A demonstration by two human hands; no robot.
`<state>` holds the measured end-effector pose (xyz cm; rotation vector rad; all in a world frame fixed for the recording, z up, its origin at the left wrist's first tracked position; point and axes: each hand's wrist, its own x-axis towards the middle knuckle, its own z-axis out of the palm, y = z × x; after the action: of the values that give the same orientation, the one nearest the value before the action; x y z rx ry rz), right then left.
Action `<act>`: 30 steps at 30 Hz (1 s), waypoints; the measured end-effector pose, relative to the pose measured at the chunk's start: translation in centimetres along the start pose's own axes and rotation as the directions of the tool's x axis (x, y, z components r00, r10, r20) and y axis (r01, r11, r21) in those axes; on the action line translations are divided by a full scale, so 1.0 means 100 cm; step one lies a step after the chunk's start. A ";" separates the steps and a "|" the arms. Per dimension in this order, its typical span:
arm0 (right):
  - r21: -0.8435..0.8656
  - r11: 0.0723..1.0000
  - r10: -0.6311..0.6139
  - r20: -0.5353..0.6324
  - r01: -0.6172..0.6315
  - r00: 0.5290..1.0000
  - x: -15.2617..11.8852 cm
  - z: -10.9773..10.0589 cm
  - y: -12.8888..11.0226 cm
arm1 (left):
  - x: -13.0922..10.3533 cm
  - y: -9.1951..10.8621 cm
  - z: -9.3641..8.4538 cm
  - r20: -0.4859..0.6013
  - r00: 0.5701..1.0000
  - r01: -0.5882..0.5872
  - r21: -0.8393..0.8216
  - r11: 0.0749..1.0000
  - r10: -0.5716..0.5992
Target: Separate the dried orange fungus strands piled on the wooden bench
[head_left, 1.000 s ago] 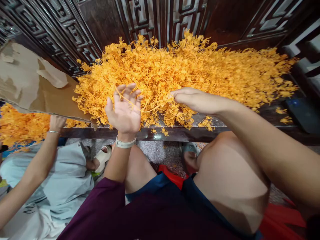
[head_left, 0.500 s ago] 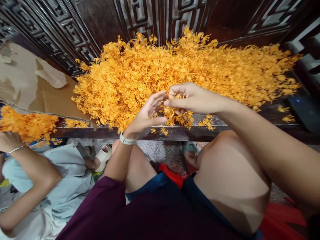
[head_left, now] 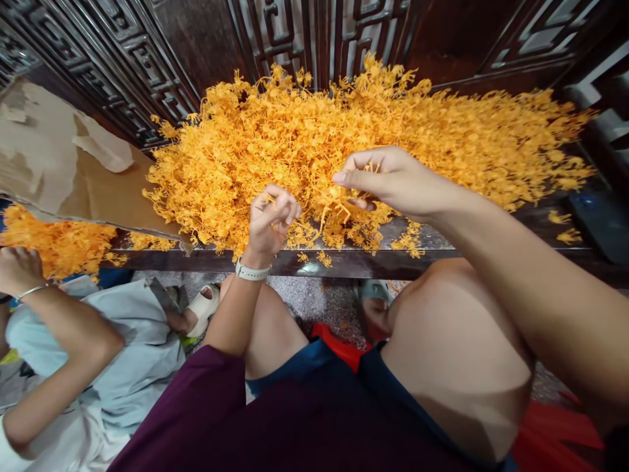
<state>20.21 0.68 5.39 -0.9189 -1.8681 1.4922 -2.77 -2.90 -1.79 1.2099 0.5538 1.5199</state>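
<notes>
A large heap of thin-branched orange plastic pieces [head_left: 275, 131] lies on a dark bench [head_left: 344, 262] in front of me. My right hand [head_left: 388, 180] is closed in a pinch over the heap's front, with an orange plastic piece [head_left: 335, 204] at its fingertips, its thin prongs hanging down. More orange strands show between the curled fingers. To the left, my left hand [head_left: 272, 219] is raised with its fingers folded in. A bit of orange shows at its thumb and forefinger; the rest of what it may hold is hidden. The two hands are apart.
A torn cardboard sheet [head_left: 98, 177] stands at the left, beside another orange pile [head_left: 59, 242]. Another person's hand [head_left: 22, 270] is by that pile. A dark flat object [head_left: 602, 223] lies at the right. Carved dark wooden panels [head_left: 206, 46] rise behind the heap.
My left hand has drawn away to the left and its fingers have closed. My right hand has risen slightly, and the pronged orange piece now hangs in plain view from it.
</notes>
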 end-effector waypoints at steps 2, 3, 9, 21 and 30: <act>0.037 0.999 0.022 -0.025 -0.021 0.999 0.001 -0.001 0.001 | 0.002 0.003 -0.003 0.083 0.996 0.038 0.002 0.999 -0.038; 0.052 0.998 0.031 -0.030 -0.029 0.999 0.001 -0.002 0.002 | 0.002 0.003 -0.005 0.110 0.992 0.053 0.050 0.997 -0.058; 0.109 0.991 0.079 0.025 -0.081 0.997 0.005 0.009 0.008 | -0.009 -0.011 0.005 0.086 0.988 0.071 0.465 0.882 -0.125; 0.327 0.942 0.094 -0.039 -0.077 0.995 0.008 0.007 0.008 | -0.002 -0.005 -0.004 0.210 0.973 -0.014 0.479 0.878 -0.099; 0.261 0.964 0.069 -0.036 -0.057 0.997 0.009 0.005 0.011 | 0.000 -0.007 0.007 0.019 0.986 0.164 0.061 0.985 -0.165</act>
<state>19.45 1.24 4.23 -0.8850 -1.5773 1.6929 -1.86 -2.83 -2.11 1.1957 0.6698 1.3558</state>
